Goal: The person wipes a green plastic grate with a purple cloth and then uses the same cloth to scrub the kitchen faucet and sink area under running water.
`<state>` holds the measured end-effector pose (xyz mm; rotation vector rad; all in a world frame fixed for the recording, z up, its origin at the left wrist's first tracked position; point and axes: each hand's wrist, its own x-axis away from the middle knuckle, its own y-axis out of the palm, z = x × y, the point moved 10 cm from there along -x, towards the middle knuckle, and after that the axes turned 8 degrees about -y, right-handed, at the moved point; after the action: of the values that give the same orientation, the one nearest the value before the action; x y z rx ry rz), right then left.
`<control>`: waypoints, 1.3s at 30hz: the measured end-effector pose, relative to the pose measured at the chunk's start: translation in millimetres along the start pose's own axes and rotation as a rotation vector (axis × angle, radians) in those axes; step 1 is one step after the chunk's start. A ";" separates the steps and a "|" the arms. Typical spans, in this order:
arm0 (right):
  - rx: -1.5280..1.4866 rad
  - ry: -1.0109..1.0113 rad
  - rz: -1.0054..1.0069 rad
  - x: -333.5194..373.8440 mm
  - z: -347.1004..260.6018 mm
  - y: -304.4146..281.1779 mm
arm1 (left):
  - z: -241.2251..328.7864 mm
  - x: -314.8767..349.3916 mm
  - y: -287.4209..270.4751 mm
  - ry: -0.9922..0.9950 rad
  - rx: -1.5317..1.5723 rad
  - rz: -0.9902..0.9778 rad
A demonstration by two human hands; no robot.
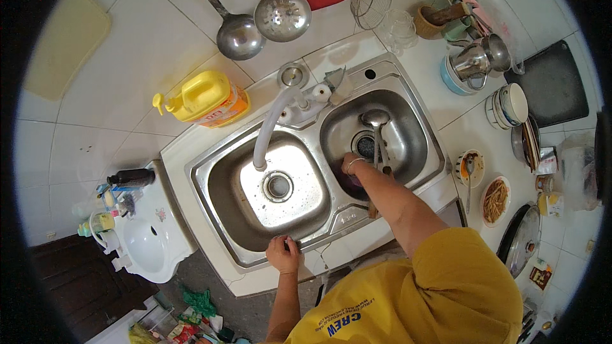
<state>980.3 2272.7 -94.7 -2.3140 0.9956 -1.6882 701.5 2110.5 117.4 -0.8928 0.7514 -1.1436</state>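
My right hand (pixel 352 164) reaches down into the right basin (pixel 408 134) of a steel double sink, its fingers closed and mostly hidden. Something purple shows just under it, too covered to name. Beside that hand lies a metal ladle (pixel 375 118), its bowl near the drain (pixel 364 146) and its handle running toward me. A brownish handle end (pixel 373 209) sticks out at the near rim, below my forearm. My left hand (pixel 283 255) rests at the front rim of the left basin (pixel 236 197), fingers curled around a small dark spot I cannot make out.
A pale faucet (pixel 271 121) arches over the left basin. Behind it stands a yellow jug (pixel 207 99). Ladles and strainers hang above. On the right counter are stacked bowls (pixel 510 105), a plate of food strips (pixel 495 201), a bowl with a spoon (pixel 470 167) and a lidded pan (pixel 519 242).
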 end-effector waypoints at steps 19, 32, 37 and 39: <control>0.097 0.405 0.058 1.3 63.4 -34.1 | 3.2 0.4 2.5 0.007 -0.057 -0.001; 0.287 0.011 0.360 169.6 22.9 -177.6 | -0.6 4.5 -4.1 -0.040 -0.027 0.003; 0.277 -0.058 0.497 150.5 10.2 -153.8 | -6.8 6.4 -3.7 -0.034 -0.030 0.029; 0.100 -0.238 0.292 94.6 -31.0 -108.9 | -13.5 6.9 4.7 -0.051 -0.031 0.001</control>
<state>1016.5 2313.3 42.4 -2.1212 1.1060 -1.2884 693.5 2101.9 106.7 -0.9441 0.7290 -1.1074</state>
